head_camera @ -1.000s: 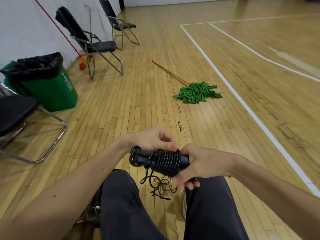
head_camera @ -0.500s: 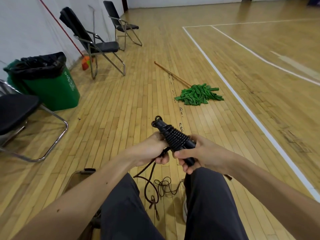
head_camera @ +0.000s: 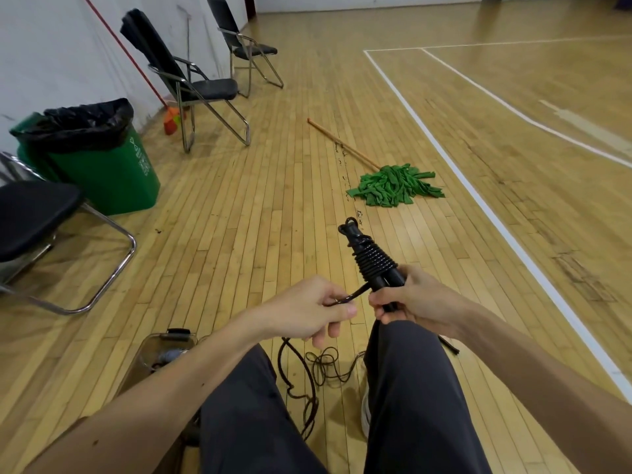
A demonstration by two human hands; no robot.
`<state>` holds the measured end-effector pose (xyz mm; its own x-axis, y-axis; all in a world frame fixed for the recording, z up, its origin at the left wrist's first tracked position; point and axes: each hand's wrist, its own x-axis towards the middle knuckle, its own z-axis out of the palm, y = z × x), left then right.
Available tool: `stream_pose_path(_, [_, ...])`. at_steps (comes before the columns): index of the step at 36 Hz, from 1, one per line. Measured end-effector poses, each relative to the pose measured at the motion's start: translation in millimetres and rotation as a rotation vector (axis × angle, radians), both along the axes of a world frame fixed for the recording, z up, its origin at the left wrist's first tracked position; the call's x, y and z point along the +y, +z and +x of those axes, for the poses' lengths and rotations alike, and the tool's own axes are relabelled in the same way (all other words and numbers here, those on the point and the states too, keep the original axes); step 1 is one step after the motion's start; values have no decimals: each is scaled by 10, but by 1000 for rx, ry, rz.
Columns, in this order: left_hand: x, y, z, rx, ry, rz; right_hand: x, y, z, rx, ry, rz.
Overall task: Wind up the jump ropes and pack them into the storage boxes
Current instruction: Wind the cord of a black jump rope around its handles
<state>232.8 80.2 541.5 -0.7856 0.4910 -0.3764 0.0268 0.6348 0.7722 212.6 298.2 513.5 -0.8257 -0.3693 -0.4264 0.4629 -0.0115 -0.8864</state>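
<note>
Nearest thing is the seated person's dark grey trouser legs, with the slack end of the black corded jump rope squiggled on the pale wooden plank floor between them. Just left of the left knee sits a clear plastic storage box, half hidden by the forearm, and I can't make out what's in it. Above the knees the left hand has thumb and fingers pinched on a strand of the rope, which runs right into the bundle. The right hand is clenched round the lower end of the two black plastic handles, held together and tilted up and away, with neat coils of rope round their middle. Further out a green strip mop with a wooden pole lies flat, with a white painted court line to its right. On the left there's a green bin with a black liner, and black folding chairs with chrome frames stand along the white wall.
</note>
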Motion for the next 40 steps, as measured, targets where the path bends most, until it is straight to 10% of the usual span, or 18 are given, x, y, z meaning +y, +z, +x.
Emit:
stream_pose_path(19, [130,301,-18,685,-216,-540,-26,-238,-68,50,-72,345])
stream_pose_path(30, [306,568,-230,1144,-543,-787,-257,33,83,-80,405,496])
stream_pose_path(40, [177,566,-546,1135,-587,-824,-382,200,237,22,593,678])
